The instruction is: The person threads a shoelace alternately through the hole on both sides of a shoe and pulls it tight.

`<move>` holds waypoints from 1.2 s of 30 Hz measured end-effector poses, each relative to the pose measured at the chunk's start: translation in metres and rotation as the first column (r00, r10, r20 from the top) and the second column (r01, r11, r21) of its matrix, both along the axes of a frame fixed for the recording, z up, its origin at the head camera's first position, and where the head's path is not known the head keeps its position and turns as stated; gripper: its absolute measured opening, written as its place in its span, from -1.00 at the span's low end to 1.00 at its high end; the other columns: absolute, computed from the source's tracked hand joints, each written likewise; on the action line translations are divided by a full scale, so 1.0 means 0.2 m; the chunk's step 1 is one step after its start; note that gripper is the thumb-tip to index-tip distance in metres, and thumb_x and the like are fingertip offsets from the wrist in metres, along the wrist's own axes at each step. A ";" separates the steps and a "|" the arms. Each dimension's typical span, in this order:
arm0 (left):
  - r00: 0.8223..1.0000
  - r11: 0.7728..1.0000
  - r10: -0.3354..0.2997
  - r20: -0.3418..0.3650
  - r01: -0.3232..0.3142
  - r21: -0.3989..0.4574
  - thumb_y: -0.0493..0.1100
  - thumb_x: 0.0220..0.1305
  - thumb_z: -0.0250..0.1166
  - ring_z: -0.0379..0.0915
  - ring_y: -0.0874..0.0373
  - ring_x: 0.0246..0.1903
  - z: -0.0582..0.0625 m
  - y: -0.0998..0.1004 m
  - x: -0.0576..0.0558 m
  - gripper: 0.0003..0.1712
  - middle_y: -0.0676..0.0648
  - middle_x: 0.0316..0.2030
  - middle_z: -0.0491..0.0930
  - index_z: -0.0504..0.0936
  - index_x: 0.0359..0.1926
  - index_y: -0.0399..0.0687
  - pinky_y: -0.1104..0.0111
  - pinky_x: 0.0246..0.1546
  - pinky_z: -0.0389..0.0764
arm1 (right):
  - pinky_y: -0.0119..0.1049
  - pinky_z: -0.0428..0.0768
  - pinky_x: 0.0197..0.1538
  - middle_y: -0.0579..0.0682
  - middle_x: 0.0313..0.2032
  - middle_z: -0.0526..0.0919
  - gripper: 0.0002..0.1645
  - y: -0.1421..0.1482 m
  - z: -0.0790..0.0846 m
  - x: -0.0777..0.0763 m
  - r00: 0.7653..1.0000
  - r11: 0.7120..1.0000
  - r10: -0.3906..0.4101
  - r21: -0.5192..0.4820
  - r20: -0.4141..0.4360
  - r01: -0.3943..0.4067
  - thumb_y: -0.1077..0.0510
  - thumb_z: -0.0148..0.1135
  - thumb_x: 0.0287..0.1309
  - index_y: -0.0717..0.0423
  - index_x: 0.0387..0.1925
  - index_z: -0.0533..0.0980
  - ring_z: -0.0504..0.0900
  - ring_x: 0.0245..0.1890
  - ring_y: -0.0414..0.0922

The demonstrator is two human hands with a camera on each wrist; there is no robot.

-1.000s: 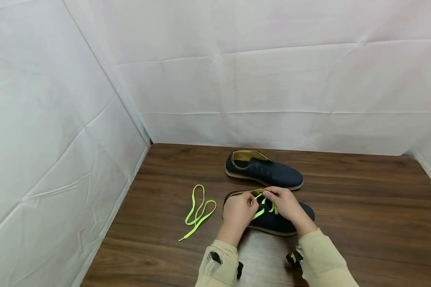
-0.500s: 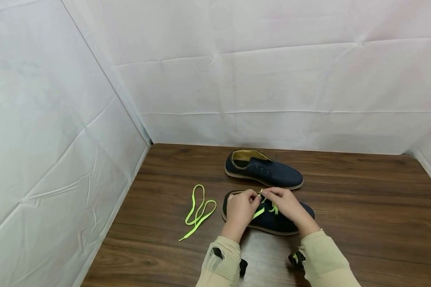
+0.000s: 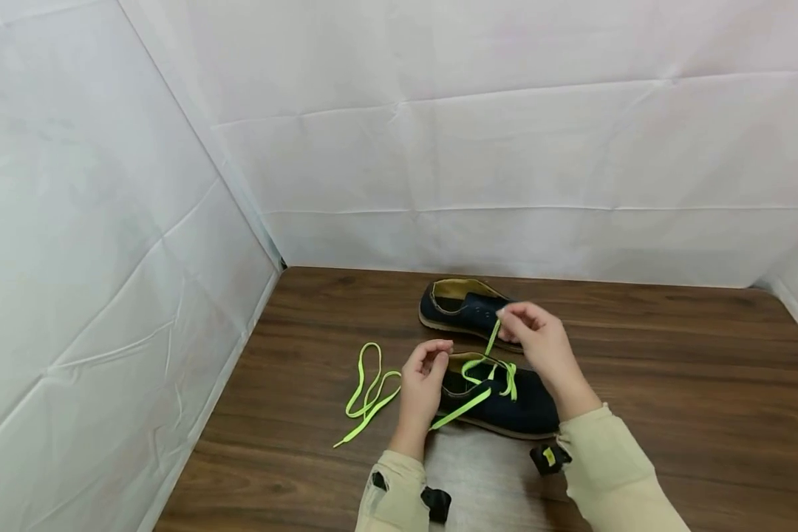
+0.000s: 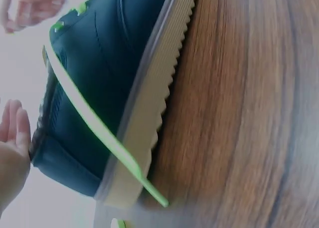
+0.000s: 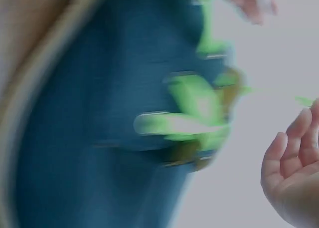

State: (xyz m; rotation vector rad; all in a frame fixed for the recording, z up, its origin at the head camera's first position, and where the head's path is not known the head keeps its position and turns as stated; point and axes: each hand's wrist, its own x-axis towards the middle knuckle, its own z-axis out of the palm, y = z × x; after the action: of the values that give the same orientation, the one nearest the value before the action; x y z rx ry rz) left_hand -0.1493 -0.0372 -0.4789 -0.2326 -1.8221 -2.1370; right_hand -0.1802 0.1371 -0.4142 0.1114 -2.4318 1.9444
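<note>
A dark blue lace-up shoe (image 3: 528,406) sits on the table with its toe to the right. A neon-green shoelace (image 4: 89,115) runs through its eyelets, and one end trails down the near side over the pale sole. My right hand (image 3: 548,351) is raised above the shoe, pinching the other end of this lace between thumb and fingertips and drawing it up taut. By the shoe's heel opening, my left hand (image 3: 422,384) holds nothing, its fingers loosely bent and apart from the thumb.
Behind stands a matching blue shoe (image 3: 475,314) without a lace, partly covered by my right hand. A second green shoelace (image 3: 371,406) lies looped on the brown wooden table (image 3: 292,369) to the left. White cloth walls (image 3: 505,162) enclose the back and sides.
Both hands worked close together at the eyelets earlier. Since then my right hand has pulled the lace end up and away, and my left has let go and moved left.
</note>
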 end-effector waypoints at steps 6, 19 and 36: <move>0.995 0.993 -0.086 0.055 0.081 0.084 -0.44 0.27 0.08 0.49 -0.09 -0.12 0.00 -0.02 -0.01 -0.82 -0.43 -0.14 0.53 0.48 -0.16 -0.54 0.44 -0.12 0.47 | -0.37 0.50 -0.15 -0.08 -0.38 0.65 -0.71 -0.05 0.18 -0.02 0.973 0.992 0.115 -0.017 -0.198 -0.121 0.03 0.12 0.26 0.19 -0.16 0.51 0.61 -0.28 -0.17; 0.998 0.976 -0.060 -0.027 0.064 0.206 -0.49 0.25 0.03 0.56 0.18 -0.28 -0.03 -0.07 0.00 -0.82 -0.42 -0.26 0.55 0.41 -0.21 -0.66 0.37 -0.20 0.53 | -0.13 0.50 -0.13 0.03 -0.20 0.56 -0.44 0.10 -0.04 0.02 0.922 0.882 0.379 0.335 -0.083 -0.332 0.19 0.20 0.19 0.14 0.22 0.31 0.54 -0.19 0.01; 0.841 0.753 0.377 0.388 -0.034 -0.657 -0.20 0.12 0.30 0.24 -0.16 -0.02 -0.04 -0.56 0.11 -0.59 -0.25 -0.05 0.39 0.48 -0.01 -0.22 0.03 -0.07 0.31 | 0.34 -0.11 0.12 0.25 0.27 0.18 0.49 0.21 -0.39 0.20 0.952 0.610 0.302 0.759 0.043 -0.228 -0.08 0.67 -0.68 0.02 0.38 0.02 0.06 0.26 0.27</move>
State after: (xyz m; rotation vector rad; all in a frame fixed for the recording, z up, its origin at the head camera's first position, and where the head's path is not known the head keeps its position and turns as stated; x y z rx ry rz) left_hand -0.1277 -0.1496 -0.4862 0.4255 -2.6803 -1.4227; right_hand -0.1409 0.1798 -0.4926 0.5900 -3.1163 0.7670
